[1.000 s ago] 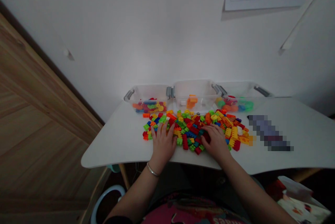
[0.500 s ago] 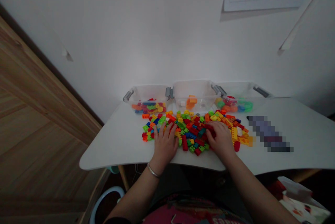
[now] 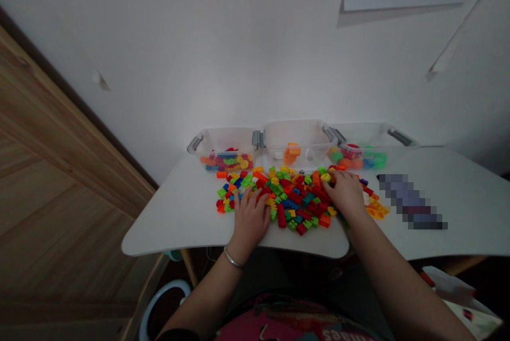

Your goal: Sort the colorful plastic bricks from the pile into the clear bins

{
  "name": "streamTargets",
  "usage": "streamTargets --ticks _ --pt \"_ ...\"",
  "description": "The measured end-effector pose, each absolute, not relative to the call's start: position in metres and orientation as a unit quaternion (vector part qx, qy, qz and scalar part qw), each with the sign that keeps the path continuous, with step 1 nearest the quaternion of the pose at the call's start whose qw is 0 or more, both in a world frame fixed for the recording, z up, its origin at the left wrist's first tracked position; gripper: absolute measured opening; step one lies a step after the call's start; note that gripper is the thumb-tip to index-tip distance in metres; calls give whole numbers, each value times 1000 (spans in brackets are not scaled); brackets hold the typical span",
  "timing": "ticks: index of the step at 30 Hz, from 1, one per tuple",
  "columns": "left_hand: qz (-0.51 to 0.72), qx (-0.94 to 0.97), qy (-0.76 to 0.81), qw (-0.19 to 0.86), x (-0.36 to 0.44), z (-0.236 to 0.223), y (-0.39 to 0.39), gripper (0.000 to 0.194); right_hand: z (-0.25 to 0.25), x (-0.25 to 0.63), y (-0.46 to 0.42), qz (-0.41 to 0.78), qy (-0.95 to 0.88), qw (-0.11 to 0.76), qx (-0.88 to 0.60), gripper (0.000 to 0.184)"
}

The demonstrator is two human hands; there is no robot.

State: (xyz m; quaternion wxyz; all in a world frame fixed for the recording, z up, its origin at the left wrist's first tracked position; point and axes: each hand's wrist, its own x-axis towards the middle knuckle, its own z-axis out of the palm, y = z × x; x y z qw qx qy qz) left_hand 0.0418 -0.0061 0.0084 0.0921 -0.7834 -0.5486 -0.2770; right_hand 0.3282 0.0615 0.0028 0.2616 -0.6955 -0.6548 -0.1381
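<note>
A heap of colourful toy building bricks (image 3: 292,205) spreads over the white table in front of me. My left hand (image 3: 252,213) rests on the left part of the heap with its fingers spread, holding nothing I can see. Over the right part lies my right hand (image 3: 346,192), its fingers reaching among the bricks near a yellow round piece (image 3: 325,177). The fingertips there are partly hidden, so I cannot make out whether they grip anything. An orange brick (image 3: 324,221) shows at the heap's front edge, left of my right wrist.
Three clear bins stand along the wall: the left bin (image 3: 223,142) holds mixed small pieces, the middle bin (image 3: 274,136) orange pieces, the right bin (image 3: 370,136) round and green pieces. A blurred-out flat object (image 3: 410,200) lies right on the white table (image 3: 167,224).
My right hand has moved right and slightly away from me across the heap, uncovering red bricks and an orange brick. The left hand stays nearly in place.
</note>
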Motion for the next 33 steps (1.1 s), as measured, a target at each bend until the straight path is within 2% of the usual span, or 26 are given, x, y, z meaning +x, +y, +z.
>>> streamTargets --ticks 5,11,15,18,22,27,30,33 --pt "-278 -784 -548 90 42 8 -6 32 6 326 63 -147 -652 274 -691 33" --pt "-284 -783 -547 85 41 8 -6 32 21 310 50 -108 -634 398 -654 32" --pt "-323 -781 -530 71 41 15 -10 34 30 281 30 -56 -671 469 -571 30" --pt "-377 -777 -504 -9 44 22 -15 35 31 254 12 -27 -717 487 -498 24" --pt "-423 -746 -470 -207 53 28 -16 34 25 229 -3 -6 -763 494 -416 20" --pt "-475 -641 -443 -409 62 25 -10 21 20 226 -5 -17 -770 497 -399 23" --pt "-511 -594 -431 -447 64 24 -8 19 21 230 -6 -52 -779 477 -404 27" --pt "-557 -557 -441 -429 56 31 -1 27 20 233 -9 -100 -784 463 -400 37"
